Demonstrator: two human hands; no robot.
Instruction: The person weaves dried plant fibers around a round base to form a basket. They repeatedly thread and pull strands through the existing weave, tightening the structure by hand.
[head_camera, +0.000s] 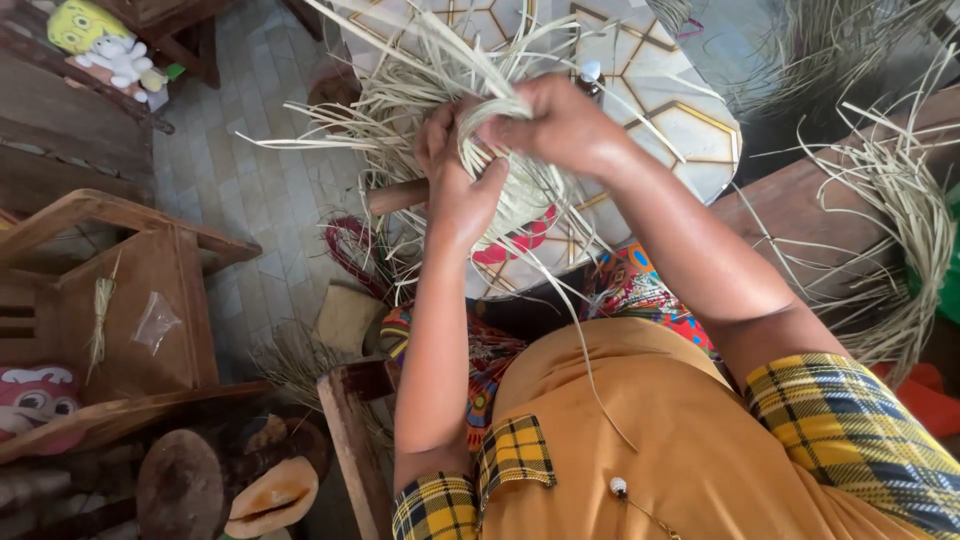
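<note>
Straw weaving (520, 195), a pale domed piece of plaited palm strips, sits between the two hands, held up just above the near edge of the round table (690, 130). The left hand (455, 185) is on the left of the piece, fingers curled shut against its side, with the loose strips fanning out to the left and the far side past the knuckles. The right hand (555, 120) comes over from the right and sits on the far top of the piece, its grip closed tight on a looped bunch of strips (490, 115) that arches from its fingers toward the left hand. So the free strands run mostly left and far from the grips, while the woven body hangs toward the near side, a few long strands trailing down over the orange dress (650, 440). Both hands touch the work; the right lies slightly farther. A wooden handle (395, 197) pokes out leftward under the weaving. The table has a light top with gold-lined hexagons. Around it lies a pale tiled floor (240, 150), a wooden chair (130, 290) at the left, and a heap of loose straw (900, 220) on a brown bench at the right.
</note>
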